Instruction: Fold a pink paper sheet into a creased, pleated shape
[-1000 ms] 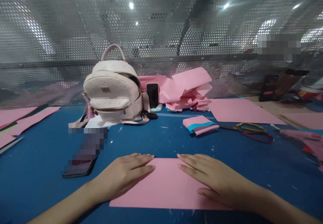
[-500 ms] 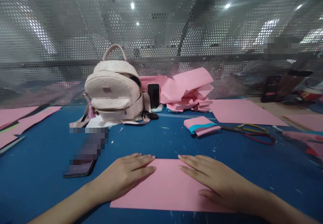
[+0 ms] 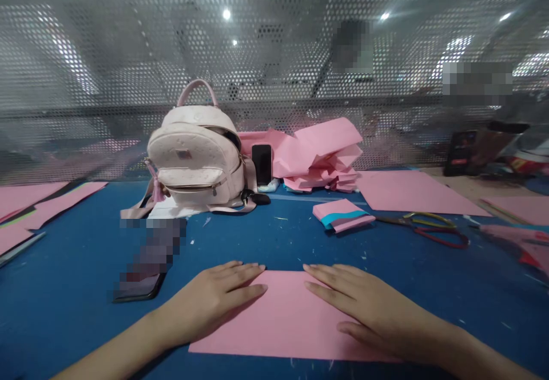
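Observation:
A pink sheet of paper (image 3: 283, 317) lies flat on the blue table (image 3: 240, 237) in front of me. My left hand (image 3: 218, 294) rests on its left side, fingers stretched out and pointing toward the far edge. On the right side of the sheet lies my right hand (image 3: 364, 300), flat, with its fingers apart and the thumb separate. Both sets of fingertips touch the paper near its far edge. The hands cover the sheet's far corners and part of its right side.
A cream backpack (image 3: 193, 157) stands at the back, with a phone (image 3: 261, 164) upright beside it. Crumpled pink paper (image 3: 319, 154) is behind a folded pink piece with a blue band (image 3: 343, 215). Scissors (image 3: 429, 226) lie right; another phone (image 3: 150, 263) lies left.

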Motion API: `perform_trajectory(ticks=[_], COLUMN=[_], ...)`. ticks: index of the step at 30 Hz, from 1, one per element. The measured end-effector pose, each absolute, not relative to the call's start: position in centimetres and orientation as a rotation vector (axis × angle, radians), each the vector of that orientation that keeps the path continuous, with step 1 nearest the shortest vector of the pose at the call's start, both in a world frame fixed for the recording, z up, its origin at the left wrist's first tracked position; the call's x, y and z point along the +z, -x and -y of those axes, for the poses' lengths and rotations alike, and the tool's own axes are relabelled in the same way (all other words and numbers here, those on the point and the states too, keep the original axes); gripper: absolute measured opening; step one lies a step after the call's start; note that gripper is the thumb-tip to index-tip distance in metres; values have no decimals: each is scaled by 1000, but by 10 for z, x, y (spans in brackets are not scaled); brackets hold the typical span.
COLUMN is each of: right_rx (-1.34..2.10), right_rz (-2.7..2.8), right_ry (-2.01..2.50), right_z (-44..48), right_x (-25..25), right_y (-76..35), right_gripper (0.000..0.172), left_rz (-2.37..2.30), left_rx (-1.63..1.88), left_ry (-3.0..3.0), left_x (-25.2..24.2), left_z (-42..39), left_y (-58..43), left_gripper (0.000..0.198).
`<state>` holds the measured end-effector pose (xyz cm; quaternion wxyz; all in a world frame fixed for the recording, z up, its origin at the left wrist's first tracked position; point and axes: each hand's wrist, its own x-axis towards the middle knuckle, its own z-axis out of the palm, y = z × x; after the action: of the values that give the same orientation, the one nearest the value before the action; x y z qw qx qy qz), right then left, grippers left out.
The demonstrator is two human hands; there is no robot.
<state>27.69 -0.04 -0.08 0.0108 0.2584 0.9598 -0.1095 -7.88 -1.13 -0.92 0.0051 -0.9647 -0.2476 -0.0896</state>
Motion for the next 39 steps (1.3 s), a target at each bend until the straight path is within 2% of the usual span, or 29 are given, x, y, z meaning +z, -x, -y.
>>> perform_trajectory(ticks=[16,31,39], right_rx=[-454,-354,-306], right_rz=[-3068,-3019,-3085], right_ry=[-833,-835,-991], right_z=[1,0,7], right_x=[-1,-2,10], right_y=[-277,-277,-263], right_gripper=[59,61,44], left_rz=[813,823,841], left_rx=[-344,-338,-381], left_ry=[3036,3035,2995], left_x=[-10,-6,-2], left_z=[12,14,19], left_y=[79,77,75], left_gripper=[46,41,37])
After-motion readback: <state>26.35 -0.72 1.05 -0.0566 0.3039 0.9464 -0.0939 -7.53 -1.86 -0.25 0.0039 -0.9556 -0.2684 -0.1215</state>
